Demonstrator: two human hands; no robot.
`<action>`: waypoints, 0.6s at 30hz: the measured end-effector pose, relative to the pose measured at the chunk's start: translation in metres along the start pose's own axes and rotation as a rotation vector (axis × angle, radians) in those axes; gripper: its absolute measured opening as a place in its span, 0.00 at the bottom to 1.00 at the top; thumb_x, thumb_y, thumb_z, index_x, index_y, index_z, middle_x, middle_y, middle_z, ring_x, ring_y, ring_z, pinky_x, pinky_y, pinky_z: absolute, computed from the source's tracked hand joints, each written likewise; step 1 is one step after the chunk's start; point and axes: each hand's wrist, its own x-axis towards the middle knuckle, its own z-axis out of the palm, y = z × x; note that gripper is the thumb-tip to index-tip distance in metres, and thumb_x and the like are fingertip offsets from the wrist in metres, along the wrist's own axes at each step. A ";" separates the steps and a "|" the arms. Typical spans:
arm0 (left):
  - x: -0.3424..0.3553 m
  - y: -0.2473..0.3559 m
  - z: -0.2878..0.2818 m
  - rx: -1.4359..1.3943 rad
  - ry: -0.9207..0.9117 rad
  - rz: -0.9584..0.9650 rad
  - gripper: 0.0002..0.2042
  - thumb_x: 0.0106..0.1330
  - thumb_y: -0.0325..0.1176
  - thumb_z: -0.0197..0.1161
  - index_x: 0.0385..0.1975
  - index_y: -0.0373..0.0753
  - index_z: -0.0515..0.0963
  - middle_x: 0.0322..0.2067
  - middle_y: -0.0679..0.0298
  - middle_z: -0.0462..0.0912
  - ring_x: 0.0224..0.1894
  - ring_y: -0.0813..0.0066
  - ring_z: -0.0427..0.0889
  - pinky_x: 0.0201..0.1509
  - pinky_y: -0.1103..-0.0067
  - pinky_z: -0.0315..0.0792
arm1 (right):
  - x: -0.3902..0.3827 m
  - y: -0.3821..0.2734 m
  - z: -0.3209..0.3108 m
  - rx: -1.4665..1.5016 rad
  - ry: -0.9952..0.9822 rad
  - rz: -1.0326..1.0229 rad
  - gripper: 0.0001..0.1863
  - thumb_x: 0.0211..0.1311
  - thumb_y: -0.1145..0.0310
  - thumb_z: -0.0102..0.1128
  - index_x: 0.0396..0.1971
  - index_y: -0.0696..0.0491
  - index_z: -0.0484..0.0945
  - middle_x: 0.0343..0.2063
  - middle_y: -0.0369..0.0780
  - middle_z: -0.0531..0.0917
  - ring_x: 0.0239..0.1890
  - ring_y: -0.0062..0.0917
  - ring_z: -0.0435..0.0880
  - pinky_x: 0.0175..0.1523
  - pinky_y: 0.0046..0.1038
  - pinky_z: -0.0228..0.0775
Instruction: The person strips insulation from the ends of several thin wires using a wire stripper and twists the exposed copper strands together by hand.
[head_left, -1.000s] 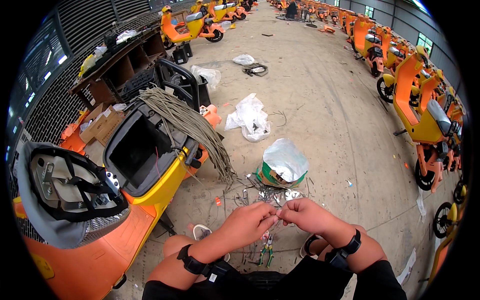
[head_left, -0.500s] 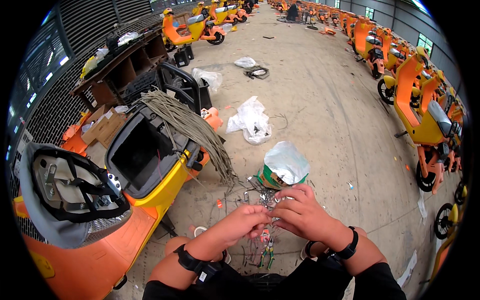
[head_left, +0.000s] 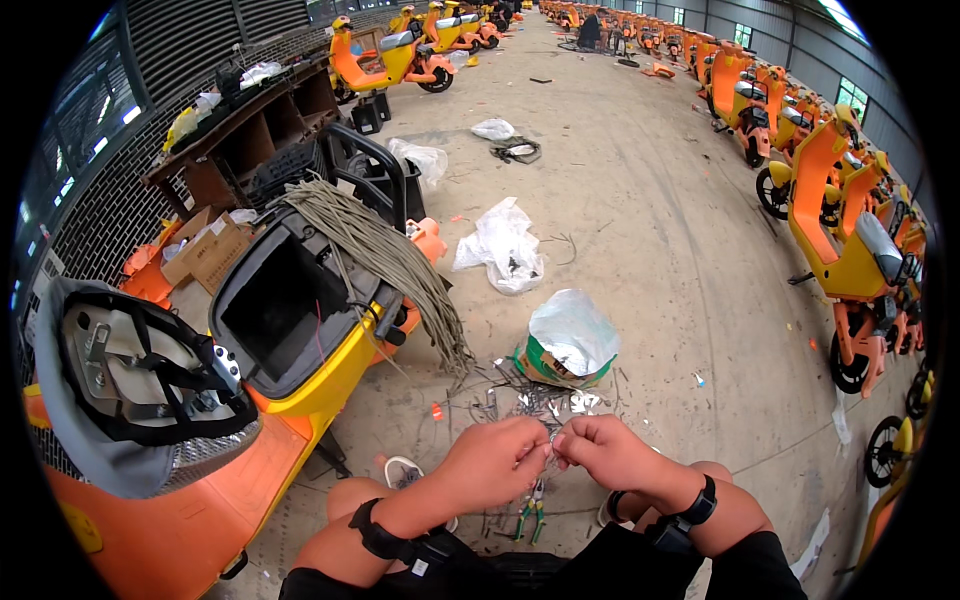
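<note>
My left hand (head_left: 505, 458) and my right hand (head_left: 598, 447) meet in front of me, both with fingers curled into a pinch. Whatever lies between their fingertips is too small to make out. Below them on the floor lie pliers with green handles (head_left: 531, 516), their head partly covered by my left hand. Just beyond my hands, dark scraps of cut wire and cable (head_left: 490, 402) are strewn over the concrete. Behind these scraps stands an open white and green sack (head_left: 570, 335) with its top folded wide.
On the left stands a yellow and orange scooter (head_left: 340, 365), its seat (head_left: 150, 400) tipped up. A bundle of grey cables (head_left: 385, 265) drapes over its open storage bin (head_left: 285, 300). White plastic bags (head_left: 500, 250) lie ahead. Rows of scooters (head_left: 835, 220) line the right.
My right hand has gone from raised, spread fingers to a closed pinch. Both hands sit slightly lower, with the fingertips still close together.
</note>
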 end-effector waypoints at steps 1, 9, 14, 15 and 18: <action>0.000 0.002 0.001 0.308 0.073 0.206 0.04 0.67 0.31 0.59 0.32 0.38 0.73 0.25 0.66 0.75 0.22 0.71 0.77 0.23 0.75 0.70 | 0.006 0.012 -0.001 0.227 -0.038 0.127 0.09 0.67 0.68 0.58 0.28 0.56 0.79 0.23 0.34 0.80 0.28 0.22 0.79 0.35 0.25 0.68; 0.002 0.003 0.002 0.411 0.082 0.144 0.07 0.64 0.35 0.64 0.36 0.41 0.76 0.29 0.63 0.77 0.28 0.60 0.81 0.27 0.70 0.73 | 0.011 0.012 -0.011 0.325 -0.035 0.232 0.12 0.69 0.64 0.57 0.29 0.57 0.80 0.25 0.34 0.81 0.27 0.17 0.78 0.34 0.20 0.68; 0.001 0.001 -0.001 0.273 0.066 0.090 0.07 0.67 0.37 0.62 0.37 0.42 0.74 0.30 0.61 0.76 0.28 0.58 0.81 0.28 0.66 0.74 | 0.007 0.015 -0.007 0.024 0.024 -0.007 0.14 0.70 0.61 0.59 0.33 0.58 0.81 0.25 0.32 0.82 0.28 0.13 0.74 0.34 0.19 0.67; 0.001 0.003 -0.001 0.248 0.057 0.071 0.07 0.67 0.36 0.62 0.37 0.42 0.75 0.31 0.61 0.77 0.29 0.57 0.81 0.29 0.66 0.75 | 0.007 0.015 -0.006 0.006 0.033 -0.023 0.14 0.70 0.61 0.60 0.33 0.58 0.80 0.24 0.32 0.81 0.27 0.13 0.74 0.34 0.19 0.67; 0.000 0.003 -0.002 0.151 0.069 0.038 0.06 0.68 0.35 0.61 0.37 0.41 0.75 0.29 0.60 0.77 0.27 0.58 0.81 0.28 0.67 0.74 | 0.001 0.004 -0.003 -0.113 0.063 -0.063 0.12 0.68 0.61 0.63 0.35 0.57 0.81 0.26 0.33 0.81 0.30 0.15 0.75 0.38 0.20 0.68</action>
